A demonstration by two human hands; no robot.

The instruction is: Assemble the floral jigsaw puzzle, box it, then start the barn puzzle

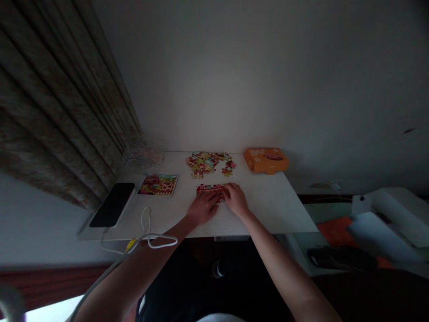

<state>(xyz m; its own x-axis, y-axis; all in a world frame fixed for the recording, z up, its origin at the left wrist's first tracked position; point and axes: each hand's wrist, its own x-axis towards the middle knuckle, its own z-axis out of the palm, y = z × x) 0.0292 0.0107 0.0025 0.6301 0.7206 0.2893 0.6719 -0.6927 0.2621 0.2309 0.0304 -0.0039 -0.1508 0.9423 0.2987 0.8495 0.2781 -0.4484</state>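
Observation:
A small red-and-white joined patch of jigsaw puzzle (209, 187) lies on the white table in front of me. My left hand (203, 207) rests flat across its lower part, fingers stretched out and hiding much of it. At the patch's right edge is my right hand (236, 199), with its fingers bent and pinched around a puzzle piece, mostly covered by the fingertips. Beyond both hands, a loose heap of colourful puzzle pieces (203, 163) spreads over the table, with a few pieces (228, 169) at its right side.
An orange box (267, 161) stands at the back right of the table (268, 210). To the left are a picture card (158, 185), a phone (113, 205) and crumpled clear plastic (144, 154). A white cable (162, 244) loops over the front edge near my left forearm.

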